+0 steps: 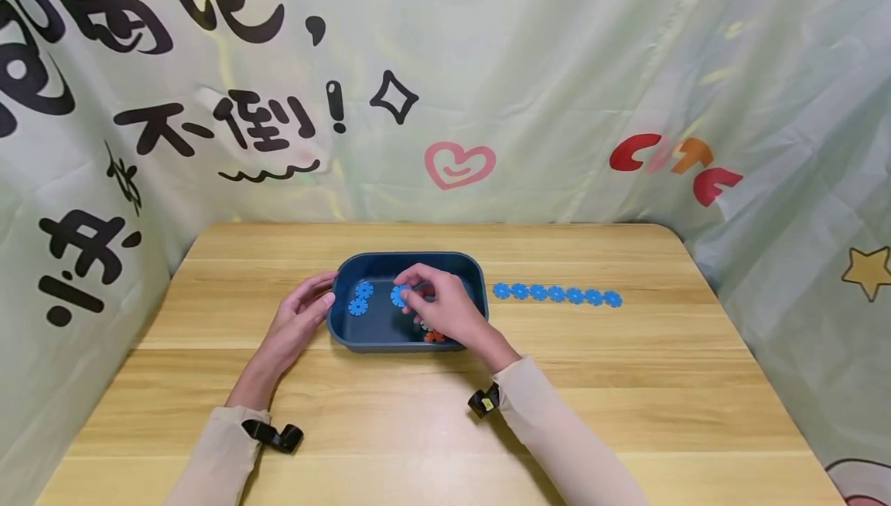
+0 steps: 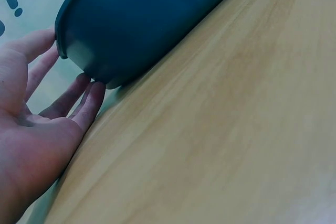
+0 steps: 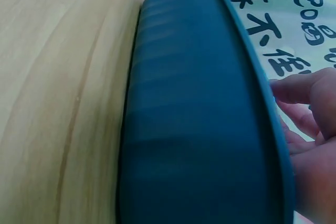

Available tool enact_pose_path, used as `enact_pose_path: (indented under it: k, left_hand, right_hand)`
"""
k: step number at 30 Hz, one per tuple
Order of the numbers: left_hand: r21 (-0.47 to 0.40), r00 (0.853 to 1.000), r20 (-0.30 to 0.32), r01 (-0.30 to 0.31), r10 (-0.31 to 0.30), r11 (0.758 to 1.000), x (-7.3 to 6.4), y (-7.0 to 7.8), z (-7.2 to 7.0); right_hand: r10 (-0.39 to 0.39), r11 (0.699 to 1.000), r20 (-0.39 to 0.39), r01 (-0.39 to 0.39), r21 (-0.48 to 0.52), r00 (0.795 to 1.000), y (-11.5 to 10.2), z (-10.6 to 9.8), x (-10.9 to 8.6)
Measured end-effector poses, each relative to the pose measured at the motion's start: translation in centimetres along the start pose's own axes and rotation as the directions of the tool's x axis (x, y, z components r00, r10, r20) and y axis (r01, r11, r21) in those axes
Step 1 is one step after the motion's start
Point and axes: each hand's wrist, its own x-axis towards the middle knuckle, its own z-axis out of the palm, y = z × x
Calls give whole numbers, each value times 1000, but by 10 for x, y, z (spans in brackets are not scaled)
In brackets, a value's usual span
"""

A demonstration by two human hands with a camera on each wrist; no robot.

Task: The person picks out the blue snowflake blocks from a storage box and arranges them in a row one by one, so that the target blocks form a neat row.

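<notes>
A dark blue plastic bin [image 1: 369, 340] stands on the table. My left hand [image 1: 299, 320] rests against its left end, fingertips touching the outer wall and rim, as the left wrist view [image 2: 47, 108] shows from below. Reaching over the bin, my right hand [image 1: 442, 305] pinches a blue snowflake disc [image 1: 398, 295] between thumb and index finger. Two more blue snowflake discs [image 1: 360, 299] lie inside at the left. Below my right palm is an orange snowflake disc [image 1: 435, 336], partly hidden by the hand. In the right wrist view the bin's wall hides the pinched disc.
Several blue snowflake discs form a straight row [image 1: 555, 294] on the wooden table [image 1: 390, 421], to the right of the bin. A printed cloth [image 1: 557, 65] hangs behind the table and along both sides.
</notes>
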Motion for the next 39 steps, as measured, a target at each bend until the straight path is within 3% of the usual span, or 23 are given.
enact_pose_path:
  k: [15, 22, 39]
  left_hand:
    - [-15, 1000, -5, 1, -1, 1000, 2, -1, 1]
    - [-16, 1000, -7, -1, 0, 1000, 1, -1, 0]
    - [-7, 1000, -5, 9, -9, 1000, 1, -2, -1]
  right_hand:
    - [-63, 997, -65, 66, 37, 996, -11, -17, -16]
    - [-35, 998, -95, 30, -47, 995, -12, -26, -24]
    - [4, 996, -127, -16, -89, 992, -13, -39, -41]
